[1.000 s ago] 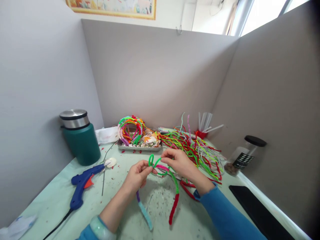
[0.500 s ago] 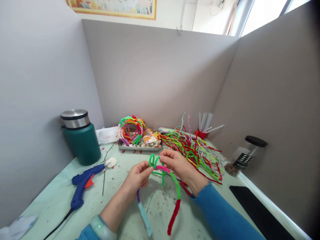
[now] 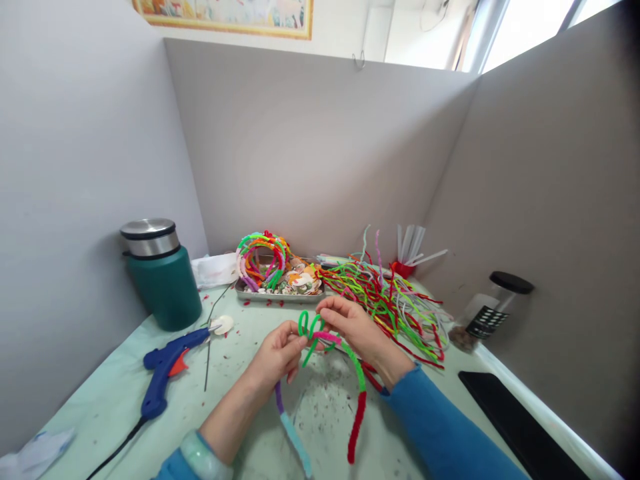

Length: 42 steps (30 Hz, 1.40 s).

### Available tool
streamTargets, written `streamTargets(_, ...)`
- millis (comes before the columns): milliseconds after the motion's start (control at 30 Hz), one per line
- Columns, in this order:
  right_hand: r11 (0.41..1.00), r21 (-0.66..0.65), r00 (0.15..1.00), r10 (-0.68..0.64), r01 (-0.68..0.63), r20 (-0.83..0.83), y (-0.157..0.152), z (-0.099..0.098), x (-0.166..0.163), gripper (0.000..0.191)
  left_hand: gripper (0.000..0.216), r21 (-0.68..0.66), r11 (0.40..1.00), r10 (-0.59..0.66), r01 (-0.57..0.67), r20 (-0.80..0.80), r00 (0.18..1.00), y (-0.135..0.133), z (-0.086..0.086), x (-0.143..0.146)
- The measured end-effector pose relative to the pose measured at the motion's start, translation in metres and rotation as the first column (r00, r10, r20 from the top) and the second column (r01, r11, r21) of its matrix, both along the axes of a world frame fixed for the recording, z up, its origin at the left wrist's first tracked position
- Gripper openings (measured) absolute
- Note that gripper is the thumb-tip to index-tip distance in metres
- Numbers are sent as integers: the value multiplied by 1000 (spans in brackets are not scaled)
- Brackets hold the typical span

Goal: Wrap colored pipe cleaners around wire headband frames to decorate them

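A headband point(image 3: 358, 373) wrapped in purple, light blue, pink, green and dark red fuzzy bands arches between my hands, its two ends hanging down over the table. My left hand point(image 3: 277, 352) pinches it near the top, where a green pipe cleaner point(image 3: 303, 324) stands up in loops. With thumb and fingertips, my right hand point(image 3: 349, 325) grips another part of that green pipe cleaner, just right of the loops. A loose green end slants down below the headband's top. Part of the purple section is hidden behind my left fingers.
A blue glue gun point(image 3: 170, 367) rests at left, its tip by a white disc point(image 3: 224, 325). Behind it stands a green bottle point(image 3: 165, 287). A metal tray point(image 3: 280, 297) holds finished-looking bands. Pipe cleaners point(image 3: 395, 300) pile up at right, near a jar point(image 3: 490, 313) and black strip point(image 3: 520, 427).
The loose green end, which hung straight down, now slants down to the left. The headband's hanging ends have swung slightly right. My right hand has shifted a little left.
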State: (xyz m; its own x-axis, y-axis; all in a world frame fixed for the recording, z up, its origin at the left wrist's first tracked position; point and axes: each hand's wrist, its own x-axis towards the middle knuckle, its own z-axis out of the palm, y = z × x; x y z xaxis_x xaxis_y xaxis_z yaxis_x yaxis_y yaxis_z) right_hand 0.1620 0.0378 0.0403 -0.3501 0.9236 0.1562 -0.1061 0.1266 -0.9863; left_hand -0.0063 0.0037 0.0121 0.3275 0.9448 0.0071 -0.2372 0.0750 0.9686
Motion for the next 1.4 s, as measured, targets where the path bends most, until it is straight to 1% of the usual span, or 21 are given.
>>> streamTargets(67,1000,-15,998,-17,18,67,1,0,2,27,32,20,999,26,-26,9,1000,2,-1,-1)
streamTargets(200,990,-90,979,123,-110,164,4,-7,4,30,31,16,998,60,-60,-4,998,5,-1,-2)
streamTargets(267,990,-82,970,131,-116,205,6,-11,3,28,31,7,998,61,-61,-27,998,5,0,-2)
streamTargets(333,996,-33,961,86,-80,261,8,-14,3,24,31,-8,999,52,-53,-53,997,4,0,-2)
streamTargets(400,997,43,945,42,-59,324,9,-14,3,20,33,-17,998,52,-54,-95,994,2,1,-2)
streamTargets(500,981,184,905,-24,-60,425,7,-10,4,16,36,-9,999,37,-39,-147,988,1,1,-3)
streamTargets(600,965,254,876,-64,-69,479,3,-4,4,17,37,-27,999,14,-18,-143,990,1,0,-3)
streamTargets(767,950,310,877,-130,-22,463,-1,-1,1,17,38,-62,997,26,-36,-150,988,1,0,-3)
streamTargets(867,949,314,891,-127,-18,436,-1,-1,0,16,38,-64,998,10,-19,-142,990,1,0,-4)
streamTargets(1000,973,224,938,-31,-50,345,2,-3,1,16,41,-68,998,-8,0,-124,992,2,1,-5)
streamTargets(1133,987,137,964,42,-80,261,2,0,3,18,38,-54,998,-43,39,-82,996,2,0,-7)
streamTargets(1267,991,108,973,55,-81,223,1,3,3,19,33,-84,994,-73,71,-15,997,0,3,-5)
streamTargets(1400,995,88,981,31,-49,189,0,1,3,19,34,-107,989,-97,102,54,994,-3,5,-5)
